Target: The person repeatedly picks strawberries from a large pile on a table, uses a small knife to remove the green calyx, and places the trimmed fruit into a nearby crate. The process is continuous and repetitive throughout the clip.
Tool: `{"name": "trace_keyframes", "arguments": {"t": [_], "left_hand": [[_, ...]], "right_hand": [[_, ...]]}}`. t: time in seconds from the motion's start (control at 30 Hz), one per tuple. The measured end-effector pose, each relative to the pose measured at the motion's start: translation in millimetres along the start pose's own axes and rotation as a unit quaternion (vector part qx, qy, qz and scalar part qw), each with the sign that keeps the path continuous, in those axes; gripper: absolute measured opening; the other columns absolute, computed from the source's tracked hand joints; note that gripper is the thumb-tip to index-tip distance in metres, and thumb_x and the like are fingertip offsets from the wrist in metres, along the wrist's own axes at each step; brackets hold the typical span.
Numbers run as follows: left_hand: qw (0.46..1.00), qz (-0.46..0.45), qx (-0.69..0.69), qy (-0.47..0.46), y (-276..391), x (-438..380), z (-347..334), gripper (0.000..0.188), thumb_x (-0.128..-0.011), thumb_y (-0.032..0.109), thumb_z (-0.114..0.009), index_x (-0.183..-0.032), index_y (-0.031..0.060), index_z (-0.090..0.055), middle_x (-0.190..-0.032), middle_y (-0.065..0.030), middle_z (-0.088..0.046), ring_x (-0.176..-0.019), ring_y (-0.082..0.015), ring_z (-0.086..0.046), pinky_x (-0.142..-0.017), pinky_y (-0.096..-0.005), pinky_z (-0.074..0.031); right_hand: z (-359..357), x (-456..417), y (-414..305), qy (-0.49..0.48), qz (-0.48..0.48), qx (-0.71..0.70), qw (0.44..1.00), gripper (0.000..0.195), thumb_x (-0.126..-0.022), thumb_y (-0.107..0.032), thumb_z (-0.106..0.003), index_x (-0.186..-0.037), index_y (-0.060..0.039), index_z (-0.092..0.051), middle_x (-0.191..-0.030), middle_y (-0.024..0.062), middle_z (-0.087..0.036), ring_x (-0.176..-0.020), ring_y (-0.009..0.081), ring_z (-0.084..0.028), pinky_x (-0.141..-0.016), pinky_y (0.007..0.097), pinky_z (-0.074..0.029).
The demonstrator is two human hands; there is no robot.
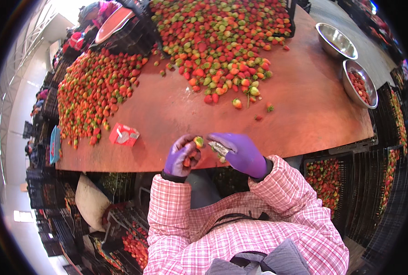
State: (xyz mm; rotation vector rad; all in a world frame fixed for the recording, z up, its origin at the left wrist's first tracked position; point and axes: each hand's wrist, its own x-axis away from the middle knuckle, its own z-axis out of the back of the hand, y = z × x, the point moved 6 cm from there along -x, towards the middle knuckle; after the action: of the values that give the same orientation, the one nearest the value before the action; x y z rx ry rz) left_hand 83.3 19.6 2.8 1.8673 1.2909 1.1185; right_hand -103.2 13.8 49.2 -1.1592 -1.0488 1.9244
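My left hand (181,158), in a purple glove, is raised just above the table's near edge. Between its thumb and fingers is a strawberry (199,142) with its pale green end facing up. More red strawberries (187,161) sit in the curled palm. Close by on the right, my right hand (241,151), also gloved, grips a small flat metal tool (219,148); the fingers hide part of it, so its exact kind is unclear. Something pale green (222,159) shows beneath this hand. A loose heap of strawberries (221,62), red and greenish, covers the far middle of the table.
The reddish tabletop (162,113) also bears a second strawberry heap (94,96) and a red-and-white carton (124,134). Two steel bowls stand at the right edge, the nearer bowl (369,86) holding strawberries. A black crate of strawberries (322,178) is below, beside my right arm.
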Motion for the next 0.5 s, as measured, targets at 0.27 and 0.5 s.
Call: {"name": "trace_keyframes", "arguments": {"t": [0.27,0.5], "left_hand": [[0.996,0.035,0.065,0.057,-35.0,78.0,-6.6,0.029,-0.090,0.021,-0.060,-0.110,0.0004,-0.056,-0.085,-0.0084,-0.064,-0.056,-0.0069,-0.050,-0.046,-0.0174,-0.036],[0.992,0.046,0.091,0.067,-73.3,129.5,17.9,0.025,-0.089,0.016,-0.061,-0.110,0.0017,-0.058,-0.083,-0.0050,-0.062,-0.055,-0.0048,-0.051,-0.043,-0.0159,-0.036]], "right_hand": [[-35.4,21.4,-45.0,-0.169,0.080,0.167,0.968,0.032,-0.079,-0.003,-0.055,-0.110,-0.0056,-0.062,-0.094,0.0159,-0.065,-0.082,0.0340,-0.064,-0.069,0.0386,-0.051],[-71.2,43.3,-8.6,-0.176,-0.144,-0.065,0.972,0.020,-0.091,-0.015,-0.050,-0.099,-0.0029,-0.063,-0.076,0.0037,-0.061,-0.058,0.0091,-0.052,-0.053,0.0213,-0.040]]}}
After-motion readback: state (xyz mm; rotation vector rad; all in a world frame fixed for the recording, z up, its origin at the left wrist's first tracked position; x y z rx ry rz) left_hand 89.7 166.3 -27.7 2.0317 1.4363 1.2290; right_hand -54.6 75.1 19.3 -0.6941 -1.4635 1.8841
